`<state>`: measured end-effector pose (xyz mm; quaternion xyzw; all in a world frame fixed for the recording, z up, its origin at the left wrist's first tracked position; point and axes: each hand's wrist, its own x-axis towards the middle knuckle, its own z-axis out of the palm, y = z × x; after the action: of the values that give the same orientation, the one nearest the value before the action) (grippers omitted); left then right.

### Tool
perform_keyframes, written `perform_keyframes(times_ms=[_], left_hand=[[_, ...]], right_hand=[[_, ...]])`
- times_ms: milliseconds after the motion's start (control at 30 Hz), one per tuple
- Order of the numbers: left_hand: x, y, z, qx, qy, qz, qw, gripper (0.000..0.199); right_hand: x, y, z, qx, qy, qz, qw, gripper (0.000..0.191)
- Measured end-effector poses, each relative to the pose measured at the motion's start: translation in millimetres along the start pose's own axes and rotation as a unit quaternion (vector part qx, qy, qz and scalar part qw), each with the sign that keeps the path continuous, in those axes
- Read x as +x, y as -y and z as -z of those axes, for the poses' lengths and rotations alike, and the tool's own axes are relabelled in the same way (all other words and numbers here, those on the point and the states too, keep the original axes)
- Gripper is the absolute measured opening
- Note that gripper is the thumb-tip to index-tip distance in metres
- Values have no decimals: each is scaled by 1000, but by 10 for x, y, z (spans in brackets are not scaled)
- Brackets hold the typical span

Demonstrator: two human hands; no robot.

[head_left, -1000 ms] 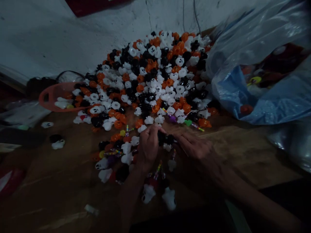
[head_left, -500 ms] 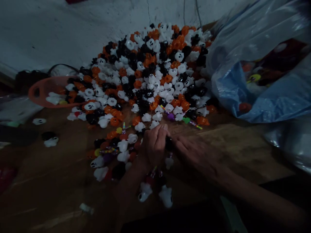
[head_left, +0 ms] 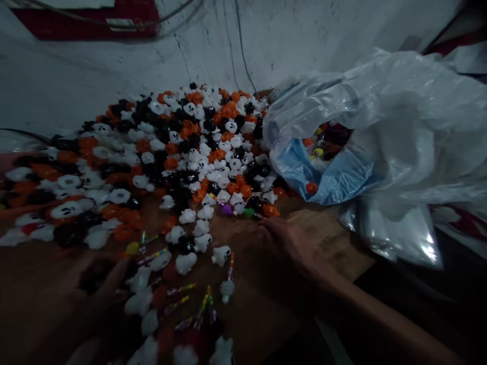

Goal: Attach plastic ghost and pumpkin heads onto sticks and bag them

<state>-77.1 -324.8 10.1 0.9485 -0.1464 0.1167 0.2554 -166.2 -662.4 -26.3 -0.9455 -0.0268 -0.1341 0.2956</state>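
My right hand (head_left: 287,246) is over the table, its fingers drawn together at the end of a beaded stick with a green piece (head_left: 249,212). Whether it grips that stick is unclear. A purple piece (head_left: 227,209) on another beaded stick lies just left of it. My left hand (head_left: 110,286), dark and smeared by motion, is low on the left beside white ghost-shaped pieces (head_left: 140,301); its grip is hidden. Between the hands lie several beaded sticks (head_left: 180,290) and a pale ribbed piece (head_left: 227,289) with a beaded stick.
A large heap of white ghost, orange pumpkin and black pieces (head_left: 182,147) is piled against the wall (head_left: 274,45). On the right a clear and blue plastic bag (head_left: 342,177) stands open with coloured pieces inside. Shiny clear plastic (head_left: 395,233) hangs at the table edge.
My hands, together over the table before, are now apart: the left has moved down and left, the right is by the beaded stick. The view has turned rightward and up.
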Motion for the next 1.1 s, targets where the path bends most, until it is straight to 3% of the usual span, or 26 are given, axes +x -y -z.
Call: perform_keyframes(times_ms=[100,200,333,400,500,567,633,700,800,867,967,1100], left_hand=[[24,-32,-26,127,-52,-86,987,22],[46,-358,-245,119,-48,-97,987,22],[104,-962,-655,-6,59,-38,997,21],[141,-1231,-845,-10,114,-28,993,20],[166,-1545,-1067,-65,178,-12,982,34],[149,-1679,-1180,-188,216,9,958,36],[112,-1732,-1272,-329,230,50,914,33],[69,-1703,-1329,-444,224,106,861,31],[38,-1573,-1289,-538,227,227,780,31],[55,-1488,-1179,-566,217,288,741,32],[115,-1417,-993,-581,175,304,734,31],[165,-1345,-867,-592,163,305,728,43]], right_hand=[[-27,-354,8,-85,-77,-57,992,21],[20,-501,-17,-111,-95,-72,987,23],[128,-529,-64,-118,-61,-57,989,32],[146,-517,-58,-111,-50,-52,991,29],[73,-442,-41,-59,-73,-48,994,27],[-24,-343,-67,-26,-107,-30,993,26],[-113,-227,-130,-24,-125,3,992,27],[-150,-131,-195,-21,-107,41,993,29],[-75,-98,-230,30,-51,78,995,28],[35,-155,-223,16,-48,47,998,24],[201,-283,-253,-87,-52,-9,995,22],[277,-344,-350,-160,-19,24,987,17]])
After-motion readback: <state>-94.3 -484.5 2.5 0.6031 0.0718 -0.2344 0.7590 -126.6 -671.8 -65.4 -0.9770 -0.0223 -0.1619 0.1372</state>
